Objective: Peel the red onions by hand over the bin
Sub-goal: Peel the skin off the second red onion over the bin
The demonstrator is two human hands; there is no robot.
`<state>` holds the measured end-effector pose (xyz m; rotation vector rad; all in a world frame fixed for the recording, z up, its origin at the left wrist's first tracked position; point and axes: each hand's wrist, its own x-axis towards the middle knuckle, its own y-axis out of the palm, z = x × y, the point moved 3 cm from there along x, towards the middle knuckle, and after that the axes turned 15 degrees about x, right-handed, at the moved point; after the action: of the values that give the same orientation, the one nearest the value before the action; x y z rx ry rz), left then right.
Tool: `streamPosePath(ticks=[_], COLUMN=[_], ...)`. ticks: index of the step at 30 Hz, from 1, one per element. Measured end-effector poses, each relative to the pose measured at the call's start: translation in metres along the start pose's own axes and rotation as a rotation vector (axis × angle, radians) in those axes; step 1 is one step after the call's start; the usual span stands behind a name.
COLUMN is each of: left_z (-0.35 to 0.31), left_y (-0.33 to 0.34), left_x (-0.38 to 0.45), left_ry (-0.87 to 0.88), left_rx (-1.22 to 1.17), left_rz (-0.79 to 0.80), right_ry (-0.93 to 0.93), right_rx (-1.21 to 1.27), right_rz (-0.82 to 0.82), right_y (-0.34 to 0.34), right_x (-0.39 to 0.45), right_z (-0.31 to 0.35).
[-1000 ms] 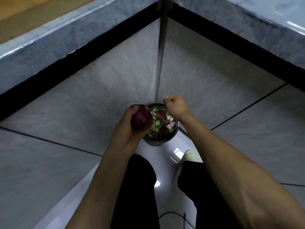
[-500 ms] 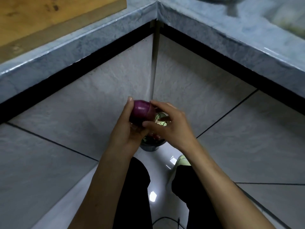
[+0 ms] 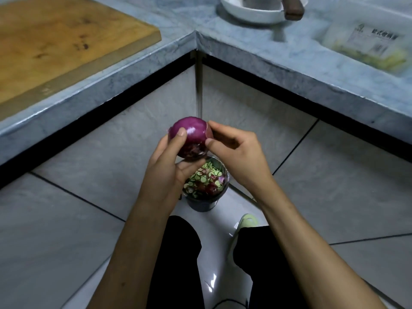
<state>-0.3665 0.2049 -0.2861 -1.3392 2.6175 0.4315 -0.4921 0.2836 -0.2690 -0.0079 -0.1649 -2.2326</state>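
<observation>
Both hands (image 3: 165,170) around red onion (image 3: 189,136)

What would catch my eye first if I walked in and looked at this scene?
The shiny purple red onion at the centre, gripped by the left hand while the right hand pinches at its right side. Just below it on the tiled floor stands a small dark bin filled with green vegetable slices and purple peelings. A wooden cutting board lies on the grey counter, upper left.

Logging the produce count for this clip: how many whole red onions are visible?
1. The round, glossy purple-red onion is held by the left hand above the small dark scrap bin; the right hand pinches its skin. Others may lie off-frame.
</observation>
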Motion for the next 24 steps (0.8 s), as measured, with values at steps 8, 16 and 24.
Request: streamPosePath(ticks=[8, 16, 24], left_z=[-0.009, -0.016, -0.017], left_y=[-0.002, 0.000, -0.003], left_x=[-0.014, -0.016, -0.017], left_ry=[0.015, -0.014, -0.044], left_rx=[0.068, 0.118, 0.169], left_rz=[-0.016, -0.063, -0.069], right_ry=[0.013, 0.034, 0.031], right_rx=[0.068, 0.111, 0.035], right_rz=[-0.060, 0.033, 0.039], right_y=[0.001, 0.005, 0.002], right_x=[-0.002, -0.004, -0.002], right_z=[0.009, 0.009, 0.014])
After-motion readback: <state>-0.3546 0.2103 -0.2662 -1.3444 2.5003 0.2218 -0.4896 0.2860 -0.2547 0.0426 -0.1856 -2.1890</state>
